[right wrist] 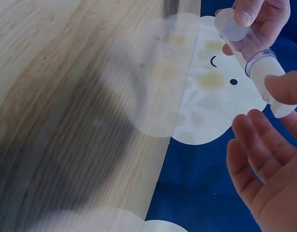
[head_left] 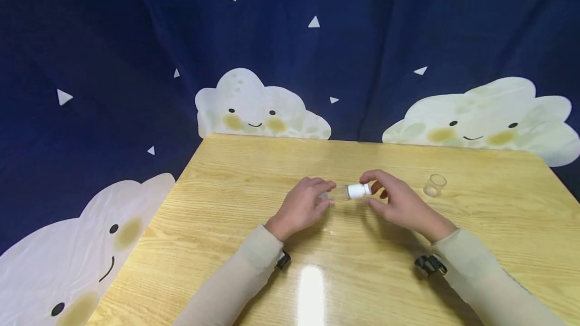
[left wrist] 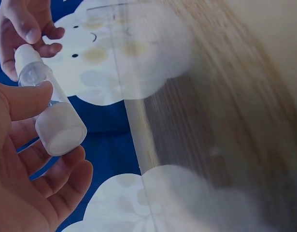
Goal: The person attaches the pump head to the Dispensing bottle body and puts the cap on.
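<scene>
A small clear pump bottle (head_left: 339, 193) with a white top (head_left: 358, 191) lies sideways in the air between both hands, low over the table. My left hand (head_left: 304, 204) grips the clear body near its base, thumb on one side and fingers on the other. The whitish bottom (left wrist: 66, 137) of the bottle faces the left wrist camera. My right hand (head_left: 399, 202) is curved around the white top, thumb and index finger on opposite sides of it. In the right wrist view the thumb overlaps the white top, and the other fingers are spread away from it.
A clear, short cylindrical cap (head_left: 435, 185) rests on the wooden table (head_left: 254, 165) to the right of my right hand. Behind the table hangs a dark blue curtain (head_left: 281, 39) with smiling clouds and white triangles. Light glares off the tabletop in front.
</scene>
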{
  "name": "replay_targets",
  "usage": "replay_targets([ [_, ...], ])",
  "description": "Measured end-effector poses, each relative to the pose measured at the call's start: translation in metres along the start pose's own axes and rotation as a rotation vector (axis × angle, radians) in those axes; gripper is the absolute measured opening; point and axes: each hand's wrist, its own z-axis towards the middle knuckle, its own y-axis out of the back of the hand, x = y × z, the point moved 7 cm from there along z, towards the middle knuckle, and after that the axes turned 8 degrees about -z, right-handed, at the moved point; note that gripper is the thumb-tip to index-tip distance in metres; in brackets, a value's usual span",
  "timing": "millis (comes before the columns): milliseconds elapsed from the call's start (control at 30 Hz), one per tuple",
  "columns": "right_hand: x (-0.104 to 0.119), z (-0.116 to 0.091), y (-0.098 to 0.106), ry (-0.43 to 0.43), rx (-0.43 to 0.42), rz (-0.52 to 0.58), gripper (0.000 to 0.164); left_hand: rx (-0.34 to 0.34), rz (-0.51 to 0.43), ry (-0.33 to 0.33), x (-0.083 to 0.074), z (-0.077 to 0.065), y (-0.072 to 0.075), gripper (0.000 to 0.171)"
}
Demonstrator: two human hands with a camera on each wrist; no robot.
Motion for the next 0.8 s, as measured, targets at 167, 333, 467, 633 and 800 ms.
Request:
replay_targets([
  [167, 0.001, -0.006, 0.010, 0.030, -0.050, -0.023, 0.040, -0.003, 0.000, -0.020, -0.006, 0.004, -0.005, 0.040],
  [333, 0.001, -0.007, 0.012, 0.047, -0.070, -0.031, 0.039, 0.003, 0.014, -0.034, -0.010, 0.007, -0.006, 0.041],
  [467, 0.000, -0.007, 0.009, 0.029, -0.067, -0.025, 0.035, 0.009, 0.004, -0.046, -0.011, 0.007, -0.006, 0.040],
  [633, 0.001, -0.002, 0.002, 0.014, -0.029, -0.003, 0.029, 0.000, 0.002, -0.024, -0.008, 0.001, -0.001, 0.039],
  [800, -0.002, -0.005, 0.004, -0.015, -0.026, -0.013, 0.020, -0.002, 0.000, -0.034, -0.009, 0.001, -0.001, 0.039],
])
